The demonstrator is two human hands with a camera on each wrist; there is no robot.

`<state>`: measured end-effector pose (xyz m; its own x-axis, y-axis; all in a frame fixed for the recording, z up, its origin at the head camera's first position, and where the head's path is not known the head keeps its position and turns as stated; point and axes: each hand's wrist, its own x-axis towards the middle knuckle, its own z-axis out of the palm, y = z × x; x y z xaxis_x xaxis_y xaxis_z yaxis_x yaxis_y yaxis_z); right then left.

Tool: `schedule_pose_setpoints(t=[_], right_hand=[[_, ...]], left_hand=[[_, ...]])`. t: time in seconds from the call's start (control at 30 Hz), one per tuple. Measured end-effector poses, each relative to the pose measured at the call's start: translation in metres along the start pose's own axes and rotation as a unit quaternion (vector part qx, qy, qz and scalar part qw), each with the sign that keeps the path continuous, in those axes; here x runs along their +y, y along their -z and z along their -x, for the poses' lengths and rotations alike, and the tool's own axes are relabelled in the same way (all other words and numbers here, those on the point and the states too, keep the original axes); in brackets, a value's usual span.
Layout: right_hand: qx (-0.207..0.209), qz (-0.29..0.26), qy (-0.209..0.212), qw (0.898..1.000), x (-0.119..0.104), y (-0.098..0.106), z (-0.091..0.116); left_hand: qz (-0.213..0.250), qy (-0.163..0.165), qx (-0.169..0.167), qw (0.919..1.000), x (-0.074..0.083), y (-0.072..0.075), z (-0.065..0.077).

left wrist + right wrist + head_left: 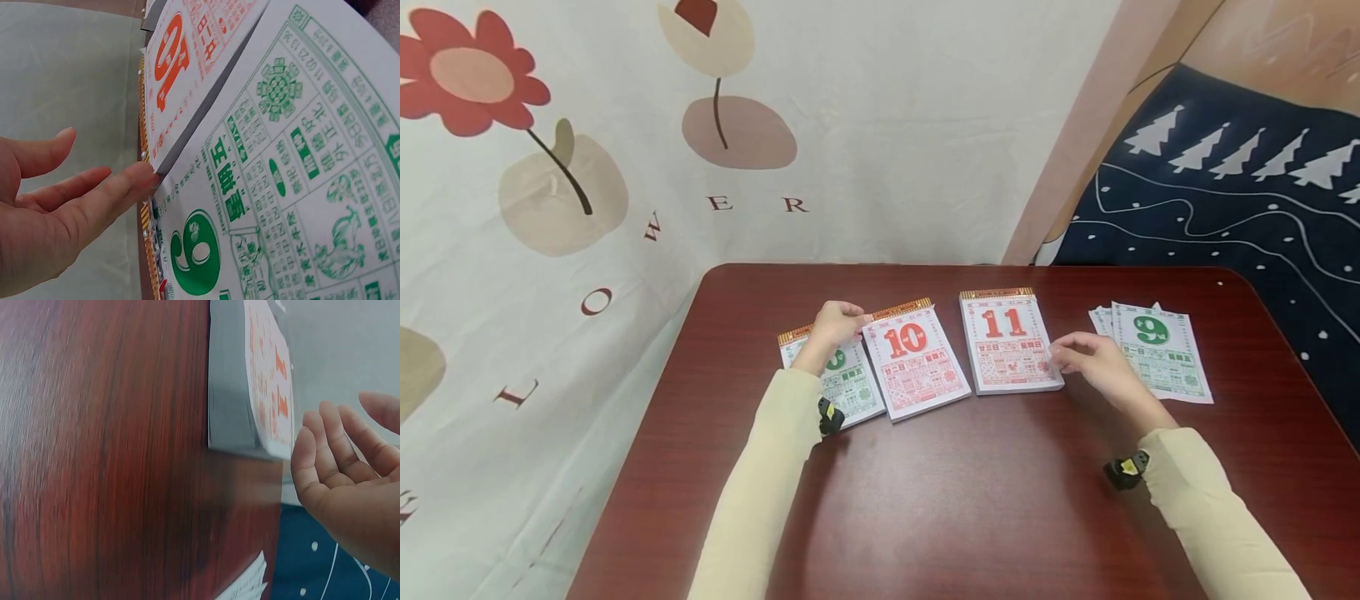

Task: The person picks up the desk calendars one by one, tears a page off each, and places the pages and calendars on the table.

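Note:
Three tear-off calendar pads lie side by side. My left hand (833, 332) reaches over the pad with the green 9 (196, 250), covering part of it in the head view. Its fingertips touch the top left corner of the pad with the red 10 (917, 358), and the thumb stands apart from the fingers in the left wrist view. At the lower right edge of the pad with the red 11 (1011, 342) is my right hand (1097, 362). Its fingers (334, 434) bend loosely, with nothing held between them and the thumb.
Several loose calendar sheets (1168, 354), the top one with a green 9, lie overlapping to the right of my right hand. The dark red table (962, 500) ends at a flower-printed cloth (887, 192) behind it. A dark blue tree-patterned cloth (1210, 208) hangs at right.

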<state>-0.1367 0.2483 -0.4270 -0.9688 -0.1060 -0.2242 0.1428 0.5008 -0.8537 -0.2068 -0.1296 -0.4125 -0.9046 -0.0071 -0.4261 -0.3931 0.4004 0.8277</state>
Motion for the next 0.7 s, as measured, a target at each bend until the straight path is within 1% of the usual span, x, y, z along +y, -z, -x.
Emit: schedule_pose_setpoints(t=[0.2, 0.37, 0.57, 0.63, 0.7], right_hand=[[-0.011, -0.029, 0.008, 0.999, -0.006, -0.011, -0.004], [-0.009, -0.026, 0.014, 1.0, -0.009, -0.015, -0.004], [-0.011, -0.037, 0.013, 0.999, -0.006, -0.012, -0.003], [-0.011, -0.033, 0.01, 0.999, -0.005, -0.01, -0.003], [-0.011, -0.02, 0.006, 1.0, -0.004, -0.007, -0.002]], left_hand=[[0.022, -0.007, -0.013, 0.9996, 0.001, 0.002, 0.003], [0.034, -0.014, -0.023, 0.9991, 0.003, -0.001, 0.007], [0.094, -0.03, -0.041, 0.9943, 0.007, -0.007, 0.008], [0.098, -0.035, -0.045, 0.9935, 0.009, -0.01, 0.008], [0.092, -0.036, -0.045, 0.994, 0.01, -0.013, 0.008]])
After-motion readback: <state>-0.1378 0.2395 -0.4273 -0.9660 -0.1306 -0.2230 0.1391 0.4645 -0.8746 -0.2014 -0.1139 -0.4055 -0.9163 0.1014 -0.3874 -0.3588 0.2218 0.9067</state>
